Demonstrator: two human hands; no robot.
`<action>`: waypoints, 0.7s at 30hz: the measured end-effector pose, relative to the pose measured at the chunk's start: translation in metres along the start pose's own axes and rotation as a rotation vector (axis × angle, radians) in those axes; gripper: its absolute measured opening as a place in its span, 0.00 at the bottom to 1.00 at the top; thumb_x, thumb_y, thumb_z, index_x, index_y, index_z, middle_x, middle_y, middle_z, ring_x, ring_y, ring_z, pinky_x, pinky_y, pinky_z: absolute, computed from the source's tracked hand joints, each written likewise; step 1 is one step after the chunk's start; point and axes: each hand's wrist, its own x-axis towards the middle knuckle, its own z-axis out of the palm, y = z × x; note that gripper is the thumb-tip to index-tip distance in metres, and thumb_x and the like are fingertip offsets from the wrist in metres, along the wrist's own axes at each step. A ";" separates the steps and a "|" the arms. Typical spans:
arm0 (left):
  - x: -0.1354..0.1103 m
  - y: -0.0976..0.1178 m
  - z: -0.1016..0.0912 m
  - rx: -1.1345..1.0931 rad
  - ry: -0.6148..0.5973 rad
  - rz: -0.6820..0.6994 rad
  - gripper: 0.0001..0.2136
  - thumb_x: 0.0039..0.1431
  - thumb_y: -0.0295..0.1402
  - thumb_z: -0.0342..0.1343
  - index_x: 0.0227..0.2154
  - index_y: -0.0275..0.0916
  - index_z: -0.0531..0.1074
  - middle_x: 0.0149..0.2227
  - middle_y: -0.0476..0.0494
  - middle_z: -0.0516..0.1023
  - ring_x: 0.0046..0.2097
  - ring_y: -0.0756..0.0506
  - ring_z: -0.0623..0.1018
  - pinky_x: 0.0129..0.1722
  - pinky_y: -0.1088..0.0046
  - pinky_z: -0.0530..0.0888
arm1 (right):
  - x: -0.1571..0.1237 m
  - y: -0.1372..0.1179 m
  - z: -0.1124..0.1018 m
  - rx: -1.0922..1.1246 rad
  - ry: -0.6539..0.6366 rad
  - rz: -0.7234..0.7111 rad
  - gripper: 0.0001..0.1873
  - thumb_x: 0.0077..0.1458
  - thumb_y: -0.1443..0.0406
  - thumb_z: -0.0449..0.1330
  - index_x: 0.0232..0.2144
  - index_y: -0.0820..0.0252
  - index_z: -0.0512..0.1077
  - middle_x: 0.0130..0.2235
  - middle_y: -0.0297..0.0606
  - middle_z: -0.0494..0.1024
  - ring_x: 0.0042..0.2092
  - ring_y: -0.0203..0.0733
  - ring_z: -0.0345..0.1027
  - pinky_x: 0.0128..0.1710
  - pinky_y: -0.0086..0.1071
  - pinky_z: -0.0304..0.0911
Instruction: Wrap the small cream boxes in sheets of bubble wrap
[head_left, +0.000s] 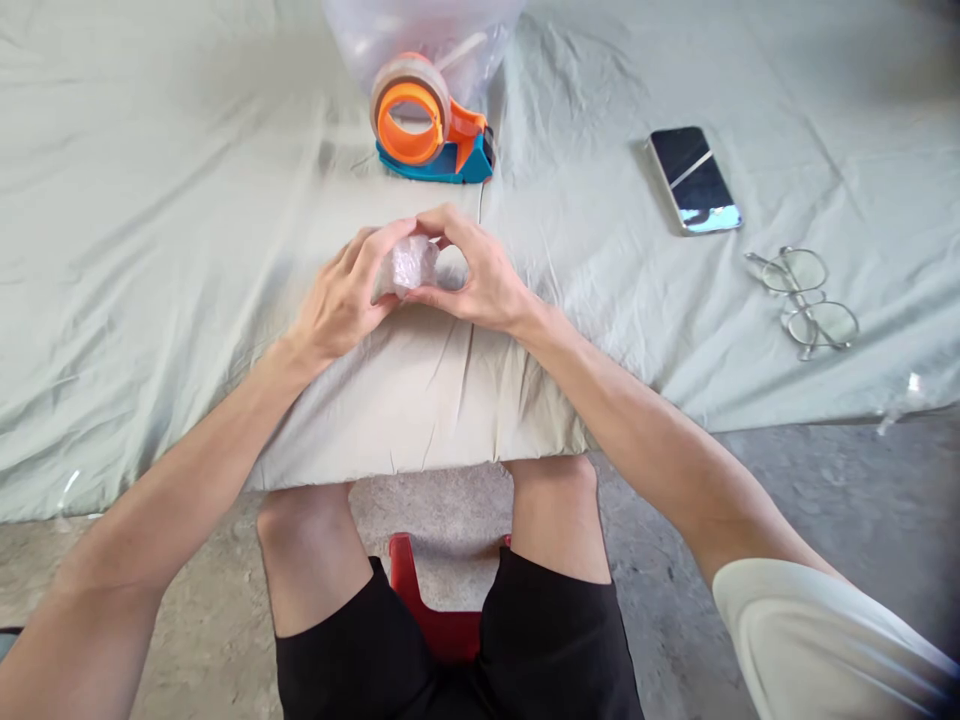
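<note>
Knees (304, 520), cloth edge (420, 462), hands (341, 300) (487, 285) around bundle (411, 263)

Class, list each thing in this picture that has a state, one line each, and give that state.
Small crumpled clear plastic bundle: pinched between left hand and right hand.
Orange and teal tape dispenser: upright, roll loaded.
Black smartphone: face up, screen dark.
Wire-rimmed glasses: lying flat, unworn.
Pale green cloth: wrinkled, spread out.

Soft, bright daylight; only faint shadows lie beneath the left hand (341, 300) and right hand (480, 275). The phone (695, 180), far right of the right hand, reflects glare. Frame edges bend, corners darken.
</note>
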 end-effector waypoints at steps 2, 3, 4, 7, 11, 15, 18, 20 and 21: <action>0.001 -0.004 -0.002 0.025 -0.010 0.093 0.26 0.86 0.54 0.53 0.76 0.51 0.63 0.69 0.39 0.81 0.69 0.35 0.84 0.65 0.50 0.87 | 0.000 -0.003 0.001 -0.047 -0.004 -0.033 0.36 0.65 0.37 0.73 0.63 0.48 0.73 0.61 0.47 0.80 0.64 0.62 0.76 0.68 0.63 0.77; 0.001 -0.005 -0.004 0.021 -0.015 0.122 0.25 0.86 0.53 0.53 0.76 0.51 0.63 0.68 0.38 0.81 0.68 0.35 0.84 0.65 0.49 0.87 | 0.001 -0.005 0.001 -0.067 -0.010 -0.041 0.34 0.66 0.39 0.73 0.62 0.48 0.72 0.60 0.46 0.79 0.63 0.62 0.76 0.68 0.63 0.77; 0.002 -0.007 -0.006 0.003 -0.027 0.133 0.26 0.86 0.53 0.55 0.76 0.51 0.63 0.68 0.37 0.81 0.68 0.35 0.84 0.64 0.49 0.87 | 0.000 -0.008 0.001 -0.084 -0.017 -0.043 0.32 0.67 0.41 0.74 0.61 0.48 0.72 0.60 0.46 0.79 0.62 0.61 0.76 0.67 0.62 0.77; 0.003 -0.006 -0.016 -0.109 -0.112 0.055 0.31 0.79 0.60 0.62 0.73 0.48 0.67 0.66 0.37 0.81 0.67 0.32 0.85 0.64 0.49 0.86 | -0.001 -0.014 0.000 -0.112 -0.038 -0.054 0.28 0.70 0.45 0.72 0.60 0.50 0.70 0.59 0.47 0.78 0.61 0.59 0.76 0.67 0.61 0.77; 0.004 0.001 -0.030 -0.166 -0.199 -0.091 0.37 0.71 0.69 0.67 0.65 0.44 0.73 0.64 0.38 0.83 0.65 0.33 0.86 0.65 0.55 0.84 | -0.002 -0.015 0.000 -0.115 -0.054 -0.081 0.31 0.69 0.44 0.74 0.61 0.51 0.69 0.59 0.47 0.78 0.60 0.58 0.76 0.66 0.59 0.78; 0.007 0.005 -0.027 -0.189 -0.132 -0.098 0.34 0.72 0.72 0.62 0.57 0.44 0.76 0.56 0.42 0.86 0.58 0.39 0.86 0.59 0.58 0.85 | -0.002 -0.017 0.000 -0.122 -0.076 -0.125 0.30 0.72 0.39 0.69 0.58 0.52 0.70 0.56 0.46 0.79 0.57 0.54 0.76 0.64 0.56 0.78; 0.009 0.006 -0.019 -0.169 -0.064 -0.045 0.29 0.72 0.69 0.64 0.50 0.46 0.77 0.49 0.44 0.85 0.52 0.41 0.83 0.50 0.59 0.84 | -0.002 -0.025 -0.002 -0.059 -0.076 -0.209 0.28 0.76 0.37 0.58 0.53 0.53 0.72 0.52 0.45 0.80 0.53 0.54 0.76 0.62 0.57 0.77; 0.007 0.007 -0.014 -0.146 -0.038 -0.018 0.27 0.72 0.67 0.67 0.46 0.46 0.78 0.48 0.45 0.84 0.50 0.42 0.82 0.50 0.58 0.84 | -0.004 -0.031 -0.004 0.044 -0.063 -0.225 0.27 0.79 0.39 0.52 0.49 0.53 0.75 0.49 0.44 0.82 0.51 0.53 0.78 0.61 0.56 0.76; 0.007 0.009 -0.013 -0.142 -0.027 -0.019 0.26 0.72 0.66 0.68 0.45 0.46 0.78 0.48 0.44 0.83 0.50 0.41 0.82 0.52 0.56 0.84 | -0.004 -0.034 -0.004 0.106 -0.048 -0.216 0.27 0.81 0.41 0.51 0.46 0.52 0.76 0.48 0.43 0.83 0.50 0.52 0.79 0.62 0.55 0.76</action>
